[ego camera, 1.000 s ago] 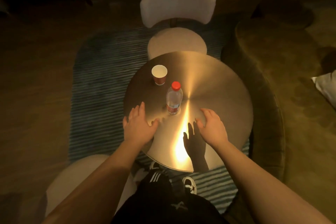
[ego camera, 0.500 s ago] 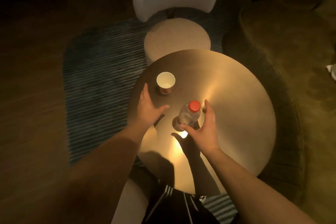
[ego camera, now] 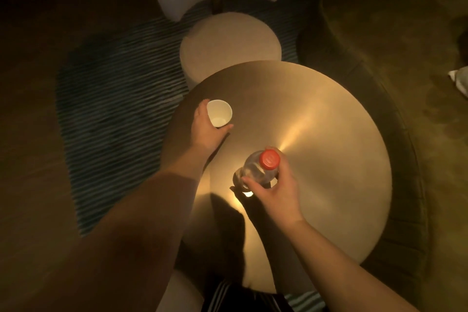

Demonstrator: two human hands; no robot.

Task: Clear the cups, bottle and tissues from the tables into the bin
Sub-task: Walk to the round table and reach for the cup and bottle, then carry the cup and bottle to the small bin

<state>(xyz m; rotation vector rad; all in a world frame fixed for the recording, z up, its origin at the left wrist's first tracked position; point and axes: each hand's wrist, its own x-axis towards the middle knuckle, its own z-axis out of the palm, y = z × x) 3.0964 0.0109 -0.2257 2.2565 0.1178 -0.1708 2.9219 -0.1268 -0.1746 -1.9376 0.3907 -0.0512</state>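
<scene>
Paper cup (ego camera: 219,116), left of frame centre on round table (ego camera: 329,159), being gripped by left hand (ego camera: 206,132). Red-capped bottle (ego camera: 260,168), at centre, being gripped by right hand (ego camera: 276,190).

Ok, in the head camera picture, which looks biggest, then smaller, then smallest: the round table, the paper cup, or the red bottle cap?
1. Round table, by far the largest.
2. Paper cup.
3. Red bottle cap, slightly smaller than the cup, though nearer the camera.
</scene>
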